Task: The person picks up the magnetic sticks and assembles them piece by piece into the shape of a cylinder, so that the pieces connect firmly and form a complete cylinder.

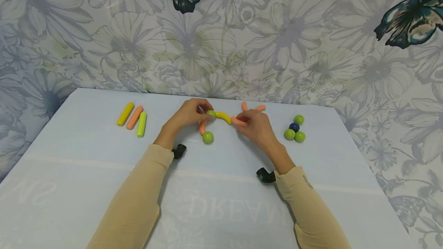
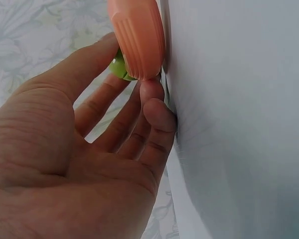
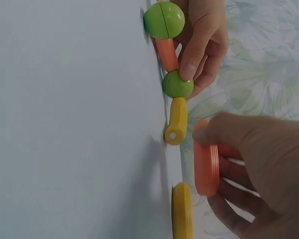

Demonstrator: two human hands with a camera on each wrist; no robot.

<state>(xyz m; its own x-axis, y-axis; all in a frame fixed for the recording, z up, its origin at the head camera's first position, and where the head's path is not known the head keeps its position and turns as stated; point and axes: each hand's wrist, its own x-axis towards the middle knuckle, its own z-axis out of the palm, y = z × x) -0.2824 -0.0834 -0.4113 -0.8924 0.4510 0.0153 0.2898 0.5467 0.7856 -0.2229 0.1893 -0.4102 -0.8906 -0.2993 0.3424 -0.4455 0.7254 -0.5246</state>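
Observation:
My left hand (image 1: 190,112) pinches a green ball (image 1: 210,115) between thumb and fingers. From that ball a curved yellow stick (image 1: 223,117) reaches right, its bare end showing in the right wrist view. A curved orange stick (image 1: 202,127) joins the same ball to another green ball (image 1: 208,137) nearer me. My right hand (image 1: 256,126) holds a separate orange stick (image 3: 206,164) between thumb and fingers, close to the yellow stick's bare end. The left wrist view shows the joined orange stick (image 2: 139,42) in front of the pinched ball.
Two more orange sticks (image 1: 244,106) lie behind my right hand. A yellow stick (image 3: 182,211) lies near it in the right wrist view. At left lie yellow (image 1: 125,114), orange (image 1: 134,117) and lime (image 1: 141,124) sticks. Green balls (image 1: 289,134) surround a blue ball (image 1: 294,127) at right.

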